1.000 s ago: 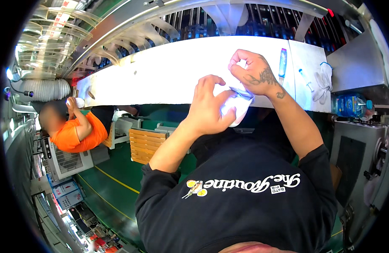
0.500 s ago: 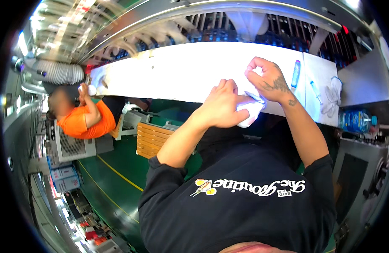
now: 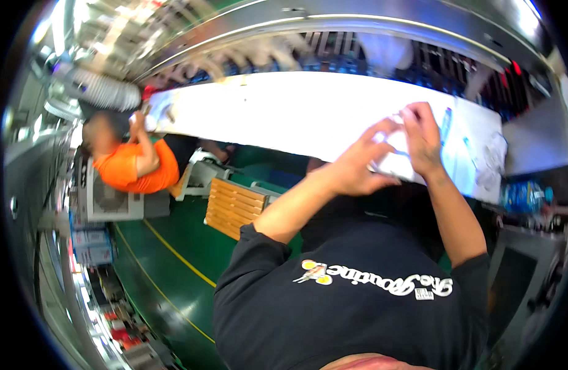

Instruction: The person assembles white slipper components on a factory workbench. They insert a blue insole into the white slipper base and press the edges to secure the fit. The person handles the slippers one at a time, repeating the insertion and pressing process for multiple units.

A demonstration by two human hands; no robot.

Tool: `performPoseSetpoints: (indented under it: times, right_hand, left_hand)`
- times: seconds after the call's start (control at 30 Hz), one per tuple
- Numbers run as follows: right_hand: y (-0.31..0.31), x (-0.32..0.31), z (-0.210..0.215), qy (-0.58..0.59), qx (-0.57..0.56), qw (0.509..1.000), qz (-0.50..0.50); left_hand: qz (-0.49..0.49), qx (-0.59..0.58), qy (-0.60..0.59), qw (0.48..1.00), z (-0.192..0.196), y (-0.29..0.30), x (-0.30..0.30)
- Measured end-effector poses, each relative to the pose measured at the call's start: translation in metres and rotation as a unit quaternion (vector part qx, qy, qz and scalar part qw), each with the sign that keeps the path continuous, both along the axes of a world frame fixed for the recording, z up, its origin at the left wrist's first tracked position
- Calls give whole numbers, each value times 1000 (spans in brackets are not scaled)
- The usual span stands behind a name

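At the long white table's [image 3: 296, 114] near edge, the person's left hand [image 3: 358, 165] curves around a blurred whitish piece [image 3: 397, 163], bent-fingered right hand [image 3: 422, 137] close beside; neither grip is discernible. Seemingly mid-adjustment, this calls for steady left-hand support next.

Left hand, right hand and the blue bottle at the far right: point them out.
Left hand [image 3: 355, 166]: head view, on the back of the hand.
Right hand [image 3: 424, 143]: head view, on the middle of the hand.
Blue bottle [image 3: 522, 197]: head view, on its body.
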State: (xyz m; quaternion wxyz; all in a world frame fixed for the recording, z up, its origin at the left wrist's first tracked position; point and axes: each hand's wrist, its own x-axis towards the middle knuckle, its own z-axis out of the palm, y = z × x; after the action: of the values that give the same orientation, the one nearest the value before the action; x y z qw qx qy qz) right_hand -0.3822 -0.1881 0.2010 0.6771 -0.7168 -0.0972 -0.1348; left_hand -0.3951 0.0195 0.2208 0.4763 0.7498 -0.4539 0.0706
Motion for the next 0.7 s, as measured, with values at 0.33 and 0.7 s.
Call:
performPoseSetpoints:
  times: [0.33,0.7]
  right_hand:
    - [-22,-80,-62,104,-109,988,-17]
    - [-39,-120,-19,51,-199,962,181]
  left_hand:
    - [25,-1,188,982,-62,2,-53]
    - [-25,43,205,977,-55,9,-53]
